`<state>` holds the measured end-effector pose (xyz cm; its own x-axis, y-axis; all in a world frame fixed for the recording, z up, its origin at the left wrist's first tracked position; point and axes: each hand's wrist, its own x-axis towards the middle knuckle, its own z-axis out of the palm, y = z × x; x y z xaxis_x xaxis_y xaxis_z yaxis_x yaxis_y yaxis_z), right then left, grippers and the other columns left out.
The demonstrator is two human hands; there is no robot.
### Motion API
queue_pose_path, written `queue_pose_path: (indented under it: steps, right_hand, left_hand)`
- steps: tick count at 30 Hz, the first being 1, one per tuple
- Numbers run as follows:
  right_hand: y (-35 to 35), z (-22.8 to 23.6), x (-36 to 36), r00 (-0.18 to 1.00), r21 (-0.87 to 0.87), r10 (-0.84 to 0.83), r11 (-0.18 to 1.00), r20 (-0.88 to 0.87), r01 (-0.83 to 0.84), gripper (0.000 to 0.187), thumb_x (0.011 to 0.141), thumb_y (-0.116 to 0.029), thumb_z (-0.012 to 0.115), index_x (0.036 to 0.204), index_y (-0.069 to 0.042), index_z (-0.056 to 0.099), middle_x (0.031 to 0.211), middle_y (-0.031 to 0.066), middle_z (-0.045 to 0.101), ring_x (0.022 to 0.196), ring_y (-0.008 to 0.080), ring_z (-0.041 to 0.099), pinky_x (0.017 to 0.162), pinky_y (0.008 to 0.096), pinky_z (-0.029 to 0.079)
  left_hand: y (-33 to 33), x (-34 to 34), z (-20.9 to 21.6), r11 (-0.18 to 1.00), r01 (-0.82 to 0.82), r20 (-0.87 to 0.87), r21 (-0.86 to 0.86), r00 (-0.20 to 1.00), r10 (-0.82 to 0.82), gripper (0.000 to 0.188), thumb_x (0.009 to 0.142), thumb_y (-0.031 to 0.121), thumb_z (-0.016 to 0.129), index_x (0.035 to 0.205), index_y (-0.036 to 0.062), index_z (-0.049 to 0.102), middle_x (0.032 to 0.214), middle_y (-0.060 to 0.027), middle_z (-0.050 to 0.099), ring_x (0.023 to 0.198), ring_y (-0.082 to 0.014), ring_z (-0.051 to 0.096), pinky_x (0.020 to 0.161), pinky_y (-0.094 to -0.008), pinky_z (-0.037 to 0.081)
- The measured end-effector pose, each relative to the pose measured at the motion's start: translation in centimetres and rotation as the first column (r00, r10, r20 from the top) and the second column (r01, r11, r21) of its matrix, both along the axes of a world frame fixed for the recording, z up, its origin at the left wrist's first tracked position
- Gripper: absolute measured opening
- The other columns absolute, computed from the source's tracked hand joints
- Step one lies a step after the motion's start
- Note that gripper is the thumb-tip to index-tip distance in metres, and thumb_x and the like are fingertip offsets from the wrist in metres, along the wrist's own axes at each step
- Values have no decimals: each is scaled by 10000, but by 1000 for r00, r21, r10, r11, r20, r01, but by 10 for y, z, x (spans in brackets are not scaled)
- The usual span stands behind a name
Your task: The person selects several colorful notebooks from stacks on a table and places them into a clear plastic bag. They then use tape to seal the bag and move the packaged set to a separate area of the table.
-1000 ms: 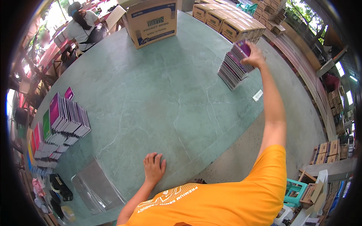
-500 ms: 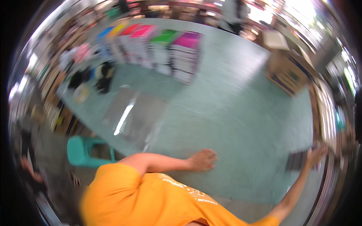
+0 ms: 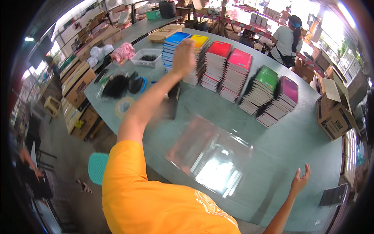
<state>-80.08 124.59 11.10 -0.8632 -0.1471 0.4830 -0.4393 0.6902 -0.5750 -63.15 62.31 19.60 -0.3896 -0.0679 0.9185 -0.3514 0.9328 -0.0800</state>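
Pink bundle (image 3: pixel 123 53) beside clear tub (image 3: pixel 145 64); tape roll (image 3: pixel 117 107); turquoise stool (image 3: pixel 97 168).

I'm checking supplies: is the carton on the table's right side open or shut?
Open: the carton has its top flaps raised.

Notebook stacks (image 3: pixel 235 76) in a row on the bench (image 3: pixel 288 152)
Plastic sheets (image 3: pixel 212 150) lie before them, a tray (image 3: pixel 149 65) to their left, a carton (image 3: pixel 334 117) to their right.
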Motion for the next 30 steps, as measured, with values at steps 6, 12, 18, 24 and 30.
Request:
queue_pose_path:
  steps: [6, 12, 18, 24, 30]
  right_hand:
    - [-239, 21, 98, 811, -161, 471, 882, 346, -443, 296, 789, -35, 601, 1085, -44, 599, 1119, 81, 591, 1051, 212, 543, 868, 325, 428]
    - [-447, 56, 153, 4, -902, 903, 430, 430, -26, 476, 891, -312, 561, 1186, 56, 500, 1058, 153, 602, 1000, 237, 586, 899, 361, 449]
    - [-543, 29, 173, -226, -911, 911, 383, 346, 153, 402, 860, -164, 597, 1180, 39, 463, 1062, 159, 598, 944, 280, 616, 823, 440, 512]
    - [-551, 53, 190, -184, -840, 842, 530, 507, 116, 358, 823, -134, 647, 1115, 21, 510, 1035, 158, 612, 925, 269, 632, 792, 430, 540]
    - [-514, 51, 148, -204, -868, 958, 269, 199, 416, 543, 897, -437, 490, 1163, 37, 505, 1104, 173, 598, 983, 262, 610, 828, 427, 518]
  left_hand:
    - [-188, 53, -28, 978, -203, 447, -58, 871, 207, 296, 799, 102, 526, 1094, 82, 545, 1076, -135, 585, 1070, -277, 523, 917, -405, 386]
    - [-127, 80, 30, 996, 56, 460, -74, 888, -15, 49, 780, 85, 515, 793, 69, 559, 706, -98, 588, 753, -252, 578, 732, -372, 415]
    - [-66, 116, 28, 813, 503, 528, 294, 624, -577, 308, 781, 381, 620, 866, 85, 629, 862, -98, 615, 880, -283, 577, 835, -398, 409]
    - [-250, 70, -5, 990, 138, 412, 20, 901, -134, 345, 806, 319, 608, 1024, 53, 584, 995, -110, 602, 990, -272, 542, 885, -448, 374]
    - [-110, 76, 27, 982, 189, 387, 17, 904, -181, 173, 775, 182, 577, 919, 86, 584, 824, -49, 591, 861, -230, 560, 771, -415, 397]
